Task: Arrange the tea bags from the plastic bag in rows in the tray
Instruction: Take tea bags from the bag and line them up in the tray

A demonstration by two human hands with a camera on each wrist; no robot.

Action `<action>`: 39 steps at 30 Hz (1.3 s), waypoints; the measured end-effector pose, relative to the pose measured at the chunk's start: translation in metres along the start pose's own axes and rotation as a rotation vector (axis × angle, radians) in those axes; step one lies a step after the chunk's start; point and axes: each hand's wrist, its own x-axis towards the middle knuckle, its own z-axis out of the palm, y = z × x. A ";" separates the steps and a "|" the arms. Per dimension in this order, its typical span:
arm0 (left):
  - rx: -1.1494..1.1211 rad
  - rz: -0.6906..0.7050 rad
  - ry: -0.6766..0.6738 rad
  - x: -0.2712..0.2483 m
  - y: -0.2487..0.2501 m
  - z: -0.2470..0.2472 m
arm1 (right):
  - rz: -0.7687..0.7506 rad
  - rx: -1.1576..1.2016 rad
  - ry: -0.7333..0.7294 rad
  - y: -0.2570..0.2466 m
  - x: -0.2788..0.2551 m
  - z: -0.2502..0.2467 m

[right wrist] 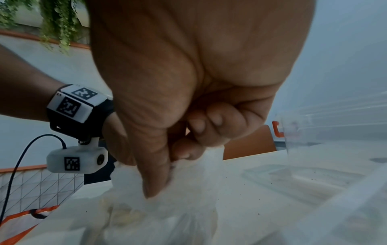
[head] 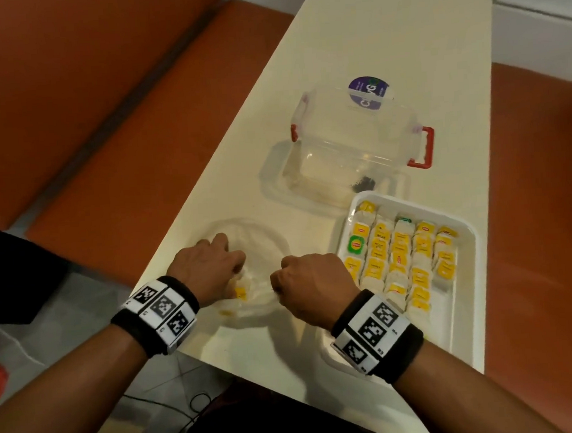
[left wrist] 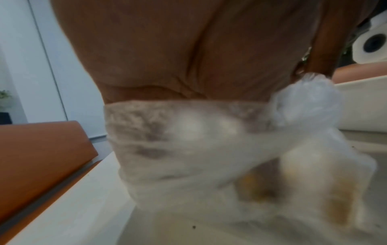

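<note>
Overhead, the head view shows both hands gripping a clear plastic bag (head: 246, 252) on the cream table (head: 350, 38) — the left hand (head: 207, 264) clutches its left side, the right hand (head: 312, 281) its right edge, each grip closed on the film. A few yellow tea bags (head: 240, 292) lie inside the bag between the hands. Just right of the bag sits the white tray (head: 472, 272), with rows of tea bags in it; beyond it stands a clear container (head: 350, 138) with red handles.

From the left wrist, bunched film wraps under the palm, blurred. From the right wrist, thumb and curled fingers (right wrist: 201, 122) pinch the bag's edge — yellow shows faintly below.
</note>
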 end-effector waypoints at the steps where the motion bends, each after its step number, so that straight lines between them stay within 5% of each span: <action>1: -0.010 0.004 0.002 0.001 0.000 0.001 | 0.002 0.005 0.006 0.001 -0.003 0.000; 13: -0.112 0.110 0.049 0.002 0.015 -0.006 | 0.011 0.078 0.062 0.002 -0.018 0.012; 20: -0.383 0.186 -0.026 0.008 0.001 0.002 | 0.016 0.086 0.065 0.003 -0.021 0.015; 39: -1.853 -0.093 -0.130 -0.011 0.005 -0.025 | 0.043 0.049 0.047 0.001 -0.020 0.026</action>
